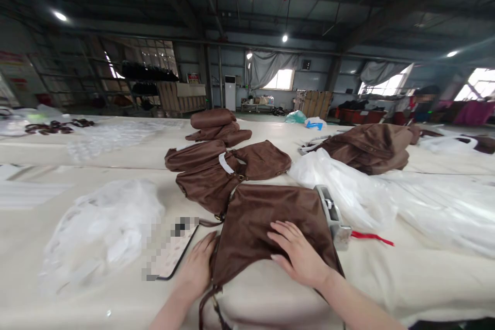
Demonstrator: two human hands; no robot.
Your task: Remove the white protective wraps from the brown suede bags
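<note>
A brown fabric bag (266, 221) lies flat on the cream-covered table in front of me. My right hand (296, 252) rests palm down on its lower middle, fingers stretched and a little apart. Along the bag's left edge lies my left hand (199, 265), its fingers extended and touching the edge; the thumb is mostly hidden. A strap with a metal fitting (214, 307) hangs from the bag's lower left corner. At the right edge of the bag sits a grey metal device (335, 216) with a red ribbon (373, 237). A phone-like flat object (176, 252), partly blurred out, lies beside my left hand.
Several more brown bags (204, 157) lie beyond mine. A larger brown pile (367, 147) is at the back right, behind clear plastic bags (356, 196). Crumpled white plastic (112, 221) covers the left side. Shelves and cartons (181, 97) stand beyond the table.
</note>
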